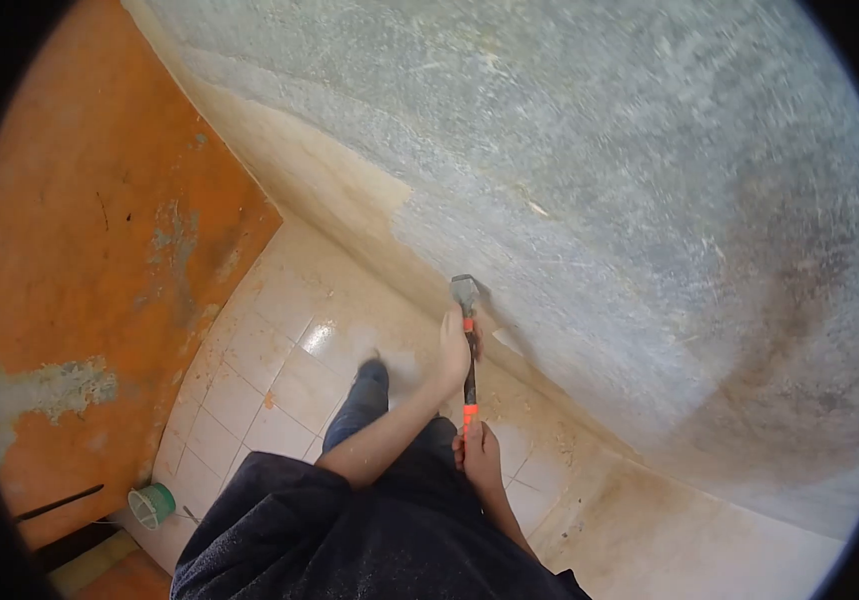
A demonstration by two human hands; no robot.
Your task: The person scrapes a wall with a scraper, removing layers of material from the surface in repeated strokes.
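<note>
Gripping a hammer (470, 385) with both fists: left hand (455, 350) high on the handle, right hand (480, 452) at its end, metal head touching the rough grey wall (650, 200) above a tiled floor (280, 380)

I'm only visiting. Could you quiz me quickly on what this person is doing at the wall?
1. True or false: the left hand and the right hand both grip the tool.
2. Which hand sits nearer the tool's head? A) left hand B) right hand
3. Fill in: the small bucket at the foot of the orange wall is ____.
Key: 1 true; 2 A; 3 green.
</note>
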